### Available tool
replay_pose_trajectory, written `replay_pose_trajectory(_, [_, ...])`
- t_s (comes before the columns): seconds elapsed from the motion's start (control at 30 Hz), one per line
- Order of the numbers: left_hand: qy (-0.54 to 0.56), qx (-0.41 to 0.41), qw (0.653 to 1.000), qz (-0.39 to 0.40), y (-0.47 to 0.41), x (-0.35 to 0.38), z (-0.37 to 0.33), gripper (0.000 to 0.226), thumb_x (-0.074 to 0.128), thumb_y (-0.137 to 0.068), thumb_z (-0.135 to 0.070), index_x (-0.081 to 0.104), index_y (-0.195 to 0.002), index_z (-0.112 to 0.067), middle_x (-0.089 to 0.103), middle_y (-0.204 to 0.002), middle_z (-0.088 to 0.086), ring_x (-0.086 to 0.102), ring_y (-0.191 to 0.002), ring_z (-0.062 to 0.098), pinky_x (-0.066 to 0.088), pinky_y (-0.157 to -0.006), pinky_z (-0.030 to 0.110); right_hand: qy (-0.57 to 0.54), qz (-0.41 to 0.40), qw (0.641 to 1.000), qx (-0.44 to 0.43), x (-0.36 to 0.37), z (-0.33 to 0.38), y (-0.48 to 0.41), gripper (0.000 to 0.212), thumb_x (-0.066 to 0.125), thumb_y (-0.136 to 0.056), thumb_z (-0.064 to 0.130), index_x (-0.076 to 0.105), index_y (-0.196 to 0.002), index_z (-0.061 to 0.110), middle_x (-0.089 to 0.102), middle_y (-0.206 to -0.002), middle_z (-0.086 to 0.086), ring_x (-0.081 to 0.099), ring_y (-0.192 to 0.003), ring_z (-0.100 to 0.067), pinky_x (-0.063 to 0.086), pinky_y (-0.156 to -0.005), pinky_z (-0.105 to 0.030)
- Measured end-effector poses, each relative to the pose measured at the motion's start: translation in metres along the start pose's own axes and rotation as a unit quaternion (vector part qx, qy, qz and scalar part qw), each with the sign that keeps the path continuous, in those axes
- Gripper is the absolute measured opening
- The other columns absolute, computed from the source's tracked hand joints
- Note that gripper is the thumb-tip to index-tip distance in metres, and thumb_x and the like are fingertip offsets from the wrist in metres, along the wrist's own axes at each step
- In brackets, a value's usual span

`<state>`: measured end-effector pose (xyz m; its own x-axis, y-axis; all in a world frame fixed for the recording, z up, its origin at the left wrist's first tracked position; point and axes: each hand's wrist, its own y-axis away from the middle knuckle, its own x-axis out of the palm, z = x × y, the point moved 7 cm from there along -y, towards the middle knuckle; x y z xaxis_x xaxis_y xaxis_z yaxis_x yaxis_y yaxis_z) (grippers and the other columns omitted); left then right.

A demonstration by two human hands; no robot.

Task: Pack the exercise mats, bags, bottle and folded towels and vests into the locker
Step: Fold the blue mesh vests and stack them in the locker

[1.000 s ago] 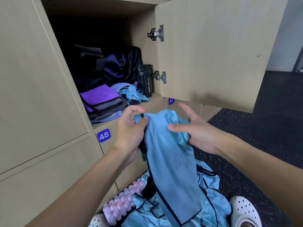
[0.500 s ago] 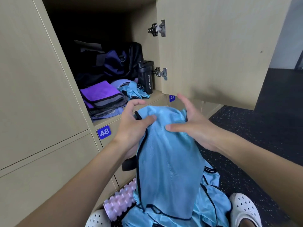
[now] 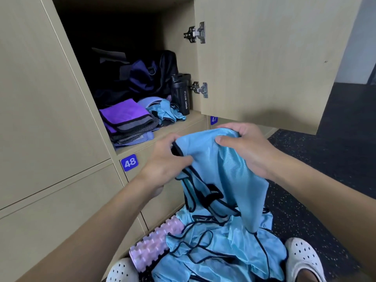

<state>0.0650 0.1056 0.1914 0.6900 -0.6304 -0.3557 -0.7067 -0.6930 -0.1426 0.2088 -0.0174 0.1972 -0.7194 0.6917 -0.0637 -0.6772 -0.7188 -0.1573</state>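
I hold a light blue vest with black trim [image 3: 227, 176] in front of the open locker [image 3: 160, 129]. My left hand [image 3: 164, 163] pinches its left edge and my right hand [image 3: 248, 147] grips its folded top. The rest of the vest hangs down onto a heap of blue vests [image 3: 219, 253] on the floor. Inside the locker lie folded purple and grey towels [image 3: 128, 119], a crumpled blue vest [image 3: 166, 112], a black sport bottle [image 3: 182, 94] and a dark purple bag [image 3: 142, 76].
The locker door [image 3: 264, 58] stands open to the right, above my right hand. A pink ridged foam roller [image 3: 154, 241] lies on the floor beside the vest heap. White clogs [image 3: 303, 259] are at the bottom. Closed lockers numbered 48 and 47 sit below.
My right hand has gone from flat fingers on the vest to a grip over its top. The vest's upper part is folded over and bunched lower down.
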Motion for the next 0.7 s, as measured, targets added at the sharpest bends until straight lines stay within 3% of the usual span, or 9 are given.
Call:
replay_pose_trajectory(0.1, [0.045,-0.004,0.998,-0.037,-0.009,-0.012,0.0,0.026,0.065,-0.068,-0.012,0.068,-0.092,-0.002,0.069,-0.081,0.014,0.064,-0.073,0.023,0.055,-0.073,0.04,0.01,0.075,0.997,0.021,0.002,0.0,0.001,0.038,0.072,-0.082,-0.002,0.067,-0.118,0.008,0.074,-0.105,-0.009,0.072,-0.098,-0.024,0.056,-0.091,-0.039])
replay_pose_trajectory(0.2, [0.042,-0.007,0.998,-0.035,-0.013,-0.018,-0.002,0.029,0.059,-0.071,-0.02,0.055,-0.078,0.008,0.05,-0.073,0.009,0.048,-0.068,0.022,0.037,-0.065,0.037,0.053,0.162,0.985,0.038,0.011,-0.001,0.006,0.041,0.073,-0.08,-0.005,0.066,-0.118,0.009,0.074,-0.106,-0.008,0.072,-0.098,-0.024,0.057,-0.087,-0.04])
replay_pose_trajectory(0.33, [0.019,-0.032,0.999,-0.013,-0.015,-0.024,-0.006,0.014,0.055,-0.083,-0.026,0.056,-0.08,-0.012,0.049,-0.078,0.008,0.044,-0.071,0.023,0.032,-0.069,0.037,0.24,0.114,0.964,0.004,0.006,0.001,0.005,0.013,0.077,-0.081,0.016,0.069,-0.09,0.01,0.073,-0.084,-0.001,0.07,-0.075,-0.014,0.057,-0.074,-0.033])
replay_pose_trajectory(0.37, [0.008,-0.028,0.999,-0.012,-0.015,-0.025,-0.006,0.014,0.053,-0.088,-0.025,0.054,-0.08,-0.013,0.048,-0.078,0.007,0.044,-0.071,0.022,0.032,-0.069,0.037,0.273,0.098,0.957,-0.014,0.005,0.002,0.005,0.018,0.078,-0.082,0.022,0.067,-0.081,0.009,0.067,-0.081,0.0,0.064,-0.071,-0.011,0.052,-0.068,-0.03])
replay_pose_trajectory(0.47, [-0.041,-0.003,0.999,-0.027,-0.015,-0.027,-0.008,0.021,0.047,-0.091,-0.028,0.049,-0.077,-0.014,0.043,-0.075,0.002,0.039,-0.069,0.019,0.028,-0.067,0.037,0.327,0.043,0.94,-0.085,0.003,0.01,0.002,0.028,0.077,-0.081,0.034,0.066,-0.083,0.008,0.052,-0.109,0.002,0.05,-0.099,-0.012,0.042,-0.087,-0.031])
replay_pose_trajectory(0.5, [-0.046,0.004,0.998,-0.031,-0.014,-0.026,-0.011,0.023,0.046,-0.09,-0.029,0.047,-0.075,-0.012,0.04,-0.074,0.002,0.037,-0.068,0.019,0.027,-0.067,0.037,0.304,0.041,0.948,-0.091,0.004,0.011,0.003,0.027,0.076,-0.082,0.031,0.067,-0.089,0.007,0.055,-0.112,0.0,0.052,-0.1,-0.016,0.044,-0.089,-0.034])
replay_pose_trajectory(0.57, [-0.005,-0.013,0.999,-0.042,-0.009,-0.024,-0.012,0.024,0.045,-0.094,-0.025,0.046,-0.074,-0.011,0.041,-0.068,0.003,0.039,-0.059,0.015,0.028,-0.064,0.032,0.19,0.052,0.978,-0.065,0.006,0.011,0.007,0.019,0.072,-0.086,0.021,0.061,-0.083,0.006,0.057,-0.081,-0.003,0.052,-0.07,-0.019,0.043,-0.064,-0.032])
replay_pose_trajectory(0.63, [0.075,-0.063,0.995,-0.014,-0.001,-0.016,-0.008,0.025,0.048,-0.096,-0.027,0.052,-0.074,-0.016,0.052,-0.06,-0.004,0.046,-0.048,0.009,0.032,-0.056,0.028,0.115,0.033,0.992,-0.042,0.006,0.009,0.007,0.016,0.069,-0.088,0.015,0.056,-0.079,0.009,0.049,-0.065,-0.001,0.043,-0.06,-0.016,0.032,-0.053,-0.027])
replay_pose_trajectory(0.7, [0.142,-0.068,0.986,0.047,0.006,0.0,-0.005,0.018,0.061,-0.094,-0.035,0.062,-0.091,-0.017,0.071,-0.076,-0.005,0.065,-0.067,0.007,0.046,-0.066,0.026,0.085,-0.013,0.995,-0.042,0.002,0.01,0.005,0.012,0.069,-0.086,0.012,0.058,-0.085,0.009,0.051,-0.068,-0.001,0.045,-0.061,-0.015,0.034,-0.053,-0.026])
